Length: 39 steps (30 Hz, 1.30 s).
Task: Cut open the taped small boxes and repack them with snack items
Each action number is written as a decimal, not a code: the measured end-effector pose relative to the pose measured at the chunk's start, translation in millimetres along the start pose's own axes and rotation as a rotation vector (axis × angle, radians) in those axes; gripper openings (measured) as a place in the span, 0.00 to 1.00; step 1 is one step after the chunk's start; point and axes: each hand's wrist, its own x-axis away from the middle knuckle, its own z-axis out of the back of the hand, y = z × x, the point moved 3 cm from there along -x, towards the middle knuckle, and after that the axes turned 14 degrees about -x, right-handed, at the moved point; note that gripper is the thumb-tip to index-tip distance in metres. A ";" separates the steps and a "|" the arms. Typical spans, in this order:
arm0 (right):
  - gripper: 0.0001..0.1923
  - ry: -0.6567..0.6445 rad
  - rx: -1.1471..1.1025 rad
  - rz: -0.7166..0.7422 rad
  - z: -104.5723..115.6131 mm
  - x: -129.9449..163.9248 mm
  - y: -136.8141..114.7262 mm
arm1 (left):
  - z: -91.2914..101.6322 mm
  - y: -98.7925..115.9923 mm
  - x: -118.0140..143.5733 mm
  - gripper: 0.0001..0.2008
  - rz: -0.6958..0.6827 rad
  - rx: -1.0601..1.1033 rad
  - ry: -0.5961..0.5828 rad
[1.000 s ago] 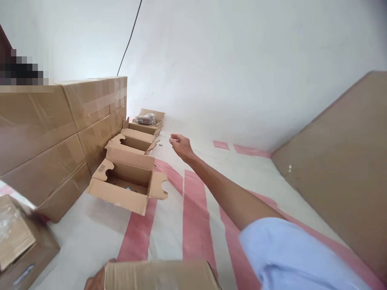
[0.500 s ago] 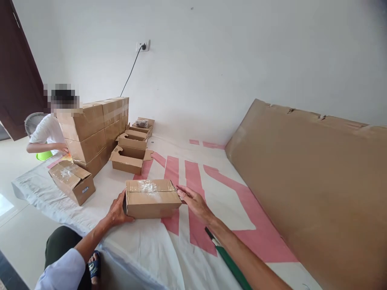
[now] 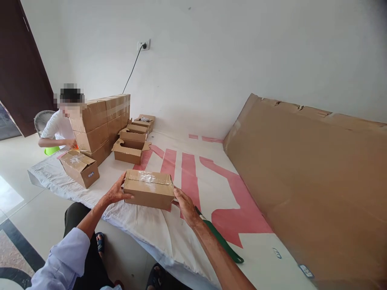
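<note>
Table under a pink-and-white cloth [image 3: 217, 181]; broad cardboard sheet [image 3: 320, 181] along its right side. Stack of closed cartons [image 3: 98, 125] at left, contents hidden. Beside it, a row of open boxes [image 3: 128, 156]; a plastic packet [image 3: 146, 119] shows at the far end, nearest interior too shadowed to read. Taped box [image 3: 148, 191], shut, at the table's near side. Left hand [image 3: 116, 191] and right hand [image 3: 185, 205], part-curled, grip its 2 ends.
</note>
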 end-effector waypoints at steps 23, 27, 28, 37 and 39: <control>0.34 0.014 0.049 -0.005 -3.0 27.2 4.0 | 30.3 23.3 -2.0 0.29 0.039 -0.285 0.109; 0.37 0.039 0.077 0.030 1.1 18.9 1.5 | 38.0 36.2 -11.8 0.25 0.033 -0.456 0.038; 0.38 0.027 0.089 0.034 1.7 17.3 -0.1 | 39.1 39.0 -14.2 0.23 0.034 -0.493 0.026; 0.35 -0.049 0.178 -0.019 9.2 14.0 -8.9 | 43.4 62.3 -14.9 0.23 0.016 -0.658 -0.081; 0.35 -0.049 0.179 -0.025 10.4 13.3 -8.6 | 43.5 65.7 -15.7 0.24 0.013 -0.673 -0.090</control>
